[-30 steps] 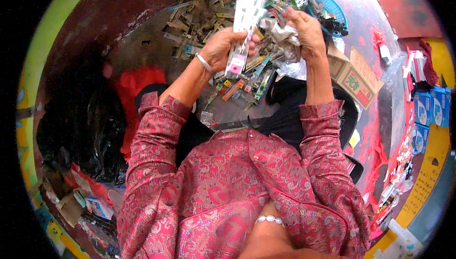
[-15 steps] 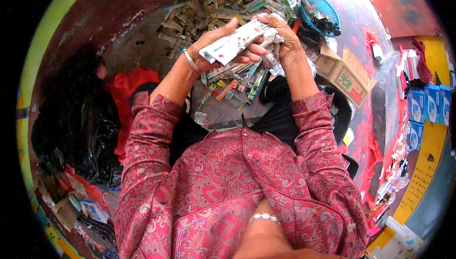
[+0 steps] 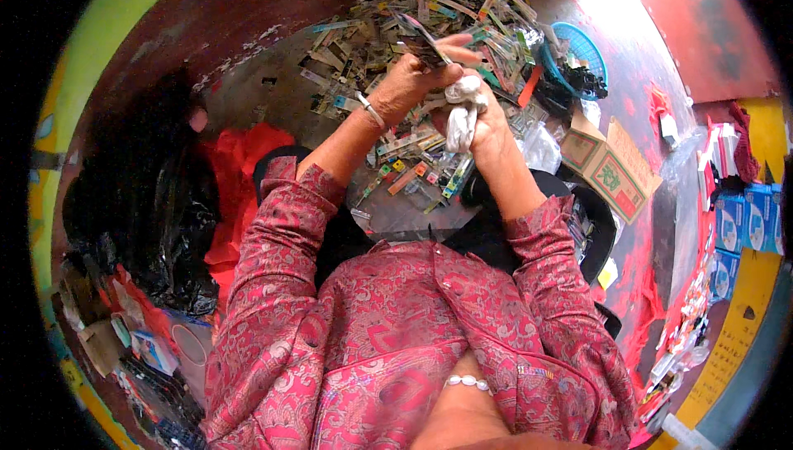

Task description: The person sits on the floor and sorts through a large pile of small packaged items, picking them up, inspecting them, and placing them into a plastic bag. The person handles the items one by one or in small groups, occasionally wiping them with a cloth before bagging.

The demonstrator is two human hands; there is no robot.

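Observation:
My left hand (image 3: 408, 87) is closed on a thin flat packet (image 3: 426, 40), now seen nearly edge-on and tilted upward. Its fingers show beyond the packet's right side. Close beside it, my right hand (image 3: 489, 126) grips a crumpled white cloth (image 3: 464, 110), whose bunched end hangs over the palm. The two hands nearly meet, the cloth lying just below the packet. Under and beyond them spreads a heap of thin, flat strip-shaped packages (image 3: 396, 16) in mixed colours. What the packet contains cannot be made out.
A blue plastic basket (image 3: 596, 44) with black items stands at the far right. Nearer is an open cardboard box (image 3: 610, 171). Black plastic bags (image 3: 136, 210) and red plastic sheeting (image 3: 239, 177) lie left. Blue boxes (image 3: 731, 223) sit at the right rim.
The packet was held flat with its white printed face showing; it has turned up on edge. The white cloth now shows more fully in my right hand. The view has shifted slightly.

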